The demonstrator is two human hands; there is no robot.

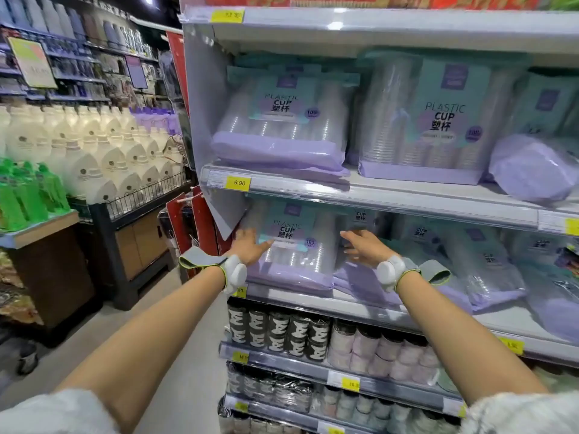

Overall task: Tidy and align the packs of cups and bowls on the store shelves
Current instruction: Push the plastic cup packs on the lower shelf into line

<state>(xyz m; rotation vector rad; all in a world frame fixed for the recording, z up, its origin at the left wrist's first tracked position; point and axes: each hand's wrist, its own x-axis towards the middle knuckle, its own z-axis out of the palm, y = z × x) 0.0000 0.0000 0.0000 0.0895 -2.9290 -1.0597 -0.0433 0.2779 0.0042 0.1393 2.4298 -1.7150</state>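
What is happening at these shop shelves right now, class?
A person is straightening stock. Both hands reach to the second shelf: the left hand lies flat on the front of a plastic cup pack at the shelf's left end, and the right hand is at that pack's right edge. Neither hand has closed on it. Further right, packs on that shelf lean and slump, and a purple pack on the shelf above lies tipped over.

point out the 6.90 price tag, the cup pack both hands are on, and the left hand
6.90 price tag (pixel 239 182), head view, yellow label centre
cup pack (pixel 294 245), head view, clear front
left hand (pixel 250 247), head view, back of hand
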